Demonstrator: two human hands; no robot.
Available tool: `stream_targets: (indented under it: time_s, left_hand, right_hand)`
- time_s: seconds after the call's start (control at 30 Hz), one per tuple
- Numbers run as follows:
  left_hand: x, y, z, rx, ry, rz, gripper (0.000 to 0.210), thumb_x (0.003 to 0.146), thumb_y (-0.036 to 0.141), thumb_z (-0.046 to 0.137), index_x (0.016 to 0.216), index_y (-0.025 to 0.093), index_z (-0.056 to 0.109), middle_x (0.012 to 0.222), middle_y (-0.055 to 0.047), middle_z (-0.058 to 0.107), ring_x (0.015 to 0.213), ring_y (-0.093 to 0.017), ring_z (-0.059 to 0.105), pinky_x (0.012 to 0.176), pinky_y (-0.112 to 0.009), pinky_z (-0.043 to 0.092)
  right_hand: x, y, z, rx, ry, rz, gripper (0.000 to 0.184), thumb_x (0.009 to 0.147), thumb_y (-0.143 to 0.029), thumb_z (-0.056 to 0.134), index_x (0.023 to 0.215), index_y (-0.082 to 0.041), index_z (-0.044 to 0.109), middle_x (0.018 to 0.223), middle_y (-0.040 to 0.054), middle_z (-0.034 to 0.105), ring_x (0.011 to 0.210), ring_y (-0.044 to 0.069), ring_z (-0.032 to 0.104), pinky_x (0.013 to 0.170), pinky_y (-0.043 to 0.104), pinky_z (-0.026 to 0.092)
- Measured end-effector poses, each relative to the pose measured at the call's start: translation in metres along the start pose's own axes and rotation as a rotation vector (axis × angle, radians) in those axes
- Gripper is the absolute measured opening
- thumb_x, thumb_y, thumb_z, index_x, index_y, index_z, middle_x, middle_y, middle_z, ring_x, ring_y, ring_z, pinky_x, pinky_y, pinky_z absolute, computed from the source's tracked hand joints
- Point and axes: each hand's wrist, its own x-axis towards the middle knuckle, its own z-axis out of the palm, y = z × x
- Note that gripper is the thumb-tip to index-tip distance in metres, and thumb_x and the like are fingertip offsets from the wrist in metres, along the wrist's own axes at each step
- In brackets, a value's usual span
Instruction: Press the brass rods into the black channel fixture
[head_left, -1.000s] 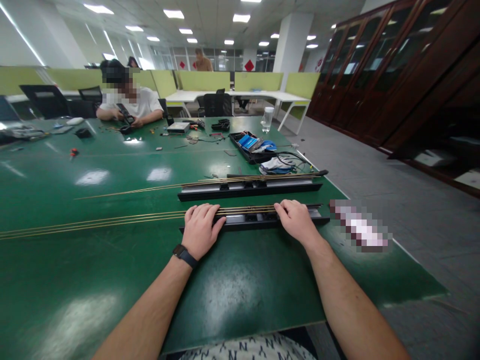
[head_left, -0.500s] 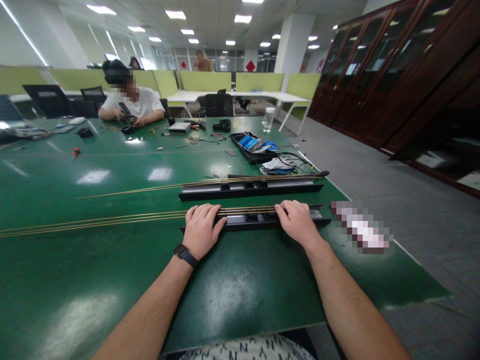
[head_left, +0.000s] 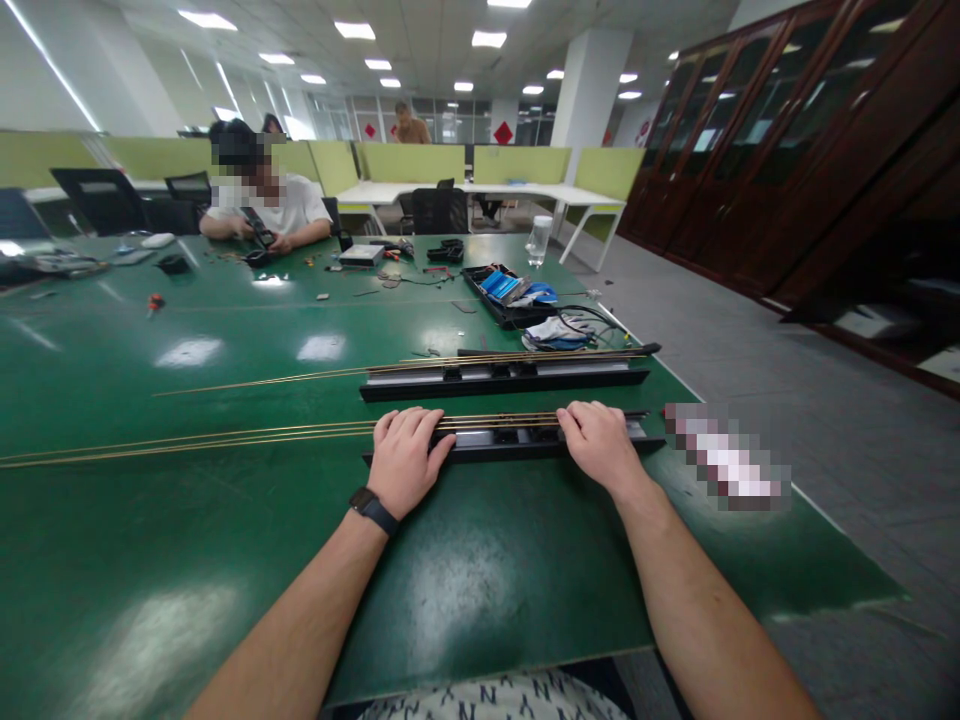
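Gold-coloured rods (head_left: 330, 433) along near black rail (head_left: 510, 453).
Left hand (head_left: 409, 452) and right hand (head_left: 600, 445) curled over them, apart; whether either grasps the rods, I cannot tell.

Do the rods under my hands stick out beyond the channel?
Yes, sticking out: the rods run past the left end of the near channel.

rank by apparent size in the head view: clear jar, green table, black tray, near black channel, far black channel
Largest to smallest:
1. Green table
2. Near black channel and far black channel: too alike to rank, and the near one is partly covered
3. Black tray
4. Clear jar
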Motion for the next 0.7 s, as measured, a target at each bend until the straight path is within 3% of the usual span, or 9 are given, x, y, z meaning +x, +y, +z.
stream_targets:
  time_s: [0.7]
  left_hand:
    - [0.0002,0.0001,0.0006,0.003,0.021,0.012,0.035,0.101,0.043,0.053,0.127,0.022,0.063,0.122,-0.011,0.072,0.122,-0.029,0.062,0.110,-0.049,0.035]
  right_hand:
    - [-0.0019,-0.0030,-0.0032,0.013,0.064,-0.037,0.035,0.102,-0.037,0.044,0.072,-0.021,0.052,0.079,0.0042,0.067,0.080,0.019,0.056,0.082,0.036,0.029]
